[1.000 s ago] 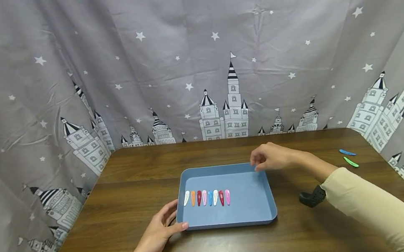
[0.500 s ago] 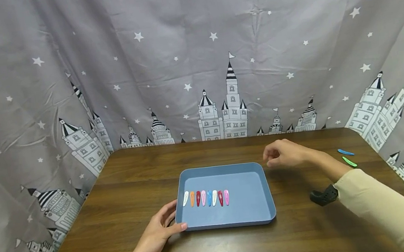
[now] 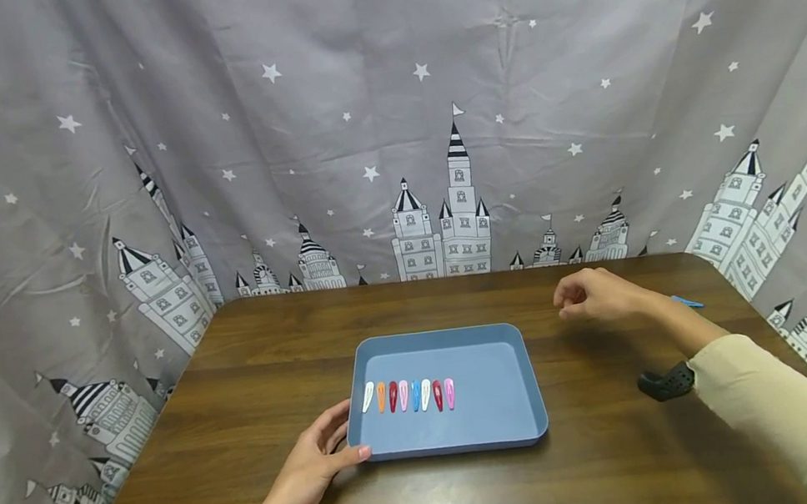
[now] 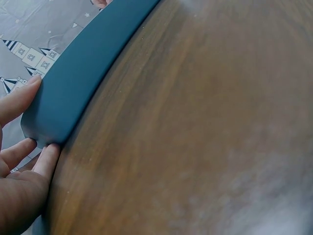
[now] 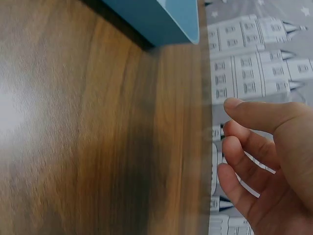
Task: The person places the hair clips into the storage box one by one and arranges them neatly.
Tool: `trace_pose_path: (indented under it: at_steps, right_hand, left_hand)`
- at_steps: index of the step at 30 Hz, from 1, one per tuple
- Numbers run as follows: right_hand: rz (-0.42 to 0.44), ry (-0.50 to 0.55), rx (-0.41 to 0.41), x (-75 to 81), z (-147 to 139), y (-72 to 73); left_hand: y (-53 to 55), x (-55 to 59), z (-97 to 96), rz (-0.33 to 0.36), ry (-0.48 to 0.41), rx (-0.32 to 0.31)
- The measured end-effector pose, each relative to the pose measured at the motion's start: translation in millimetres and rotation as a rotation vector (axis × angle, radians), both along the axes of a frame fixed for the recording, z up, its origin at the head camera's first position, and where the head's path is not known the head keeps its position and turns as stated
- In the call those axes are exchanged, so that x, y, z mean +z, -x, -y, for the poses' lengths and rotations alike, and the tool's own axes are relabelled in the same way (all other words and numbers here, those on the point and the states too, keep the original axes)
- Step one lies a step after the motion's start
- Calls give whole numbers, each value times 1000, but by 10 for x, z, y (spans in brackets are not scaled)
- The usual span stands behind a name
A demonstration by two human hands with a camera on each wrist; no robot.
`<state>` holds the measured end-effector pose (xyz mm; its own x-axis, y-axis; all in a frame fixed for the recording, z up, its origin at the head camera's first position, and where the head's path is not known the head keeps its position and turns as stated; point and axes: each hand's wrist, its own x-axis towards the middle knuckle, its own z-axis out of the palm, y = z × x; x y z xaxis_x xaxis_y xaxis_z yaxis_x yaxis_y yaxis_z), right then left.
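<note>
In the head view, a blue rectangular tray (image 3: pixel 448 440) lies on the wooden table. Several snap hair clips (image 3: pixel 415 395) in white, orange, red, pink and blue form a row across its left half. My left hand (image 3: pixel 314 465) grips the tray's front left corner, thumb at the rim; the left wrist view shows its fingertips (image 4: pixel 48 155) low against the tray's outer wall (image 4: pixel 73 78). My right hand (image 3: pixel 600 293) hovers beyond the tray's right side, fingers loosely bent. Nothing shows between its thumb and fingers (image 5: pixel 244 156) in the right wrist view.
A blue hair clip (image 3: pixel 687 301) lies at the table's far right, just behind my right forearm (image 3: pixel 672 320). A grey curtain (image 3: pixel 328 127) with printed castles hangs behind the table (image 3: pixel 251 363). A black device (image 3: pixel 665 382) juts out at my right sleeve.
My right hand has moved right, away from the tray's back right corner. The green hair clip at the far right is now hidden by the forearm. My left hand keeps its grip.
</note>
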<state>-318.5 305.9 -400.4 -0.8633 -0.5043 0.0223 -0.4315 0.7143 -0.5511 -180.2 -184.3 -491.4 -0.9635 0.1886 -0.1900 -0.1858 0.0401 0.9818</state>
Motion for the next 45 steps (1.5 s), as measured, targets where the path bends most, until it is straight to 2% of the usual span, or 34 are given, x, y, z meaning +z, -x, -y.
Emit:
trace_pose_path:
  at_steps: [5,15,22,27,36,41,45]
  right_hand:
    - [4,6,-70,17,-160,-16]
    - [-66,-13,-171,-8,-556,-15]
    - [-22,-28,-274,-64,-859,-108]
    - [-42,-62,-321,-114,-1064,-183]
    - [-56,-44,-389,-306,-1388,-259]
    - [-59,-43,-450,-408,-1594,-388]
    - [-18,-43,-478,-489,-1736,-507]
  left_hand:
    - [8,-1,-3,4,-2,-1]
    - [8,15,-8,14,-9,-7]
    - [-5,17,-8,19,-19,-8]
    - [-2,7,-10,20,-20,-12]
    - [-4,3,15,20,-18,-5]
    - [-7,8,12,22,-14,-2]
    - [5,11,2,19,-8,-6]
